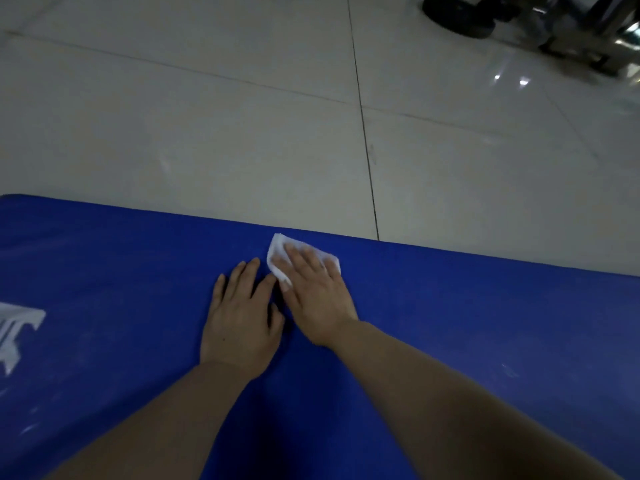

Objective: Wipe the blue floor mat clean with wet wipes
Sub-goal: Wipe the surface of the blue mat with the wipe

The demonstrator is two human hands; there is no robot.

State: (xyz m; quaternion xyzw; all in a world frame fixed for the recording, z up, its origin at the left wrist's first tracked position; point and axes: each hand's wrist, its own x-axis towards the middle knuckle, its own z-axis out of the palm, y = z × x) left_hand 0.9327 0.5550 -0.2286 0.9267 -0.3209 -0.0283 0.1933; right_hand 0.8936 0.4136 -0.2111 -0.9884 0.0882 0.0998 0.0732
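The blue floor mat (467,306) fills the lower half of the head view, its far edge running across the middle. A folded white wet wipe (277,252) lies on the mat close to that far edge. My right hand (317,292) presses flat on the wipe with straight fingers, covering most of it. My left hand (240,322) rests flat on the bare mat just left of the right hand, fingers spread. Pale dusty marks show on the mat at the lower left and far right.
A white printed logo (17,329) sits on the mat at the left edge. Beyond the mat lies light tiled floor (207,133) with dark grout lines. A black wheel (457,13) and shiny metal frame (595,32) stand at the top right.
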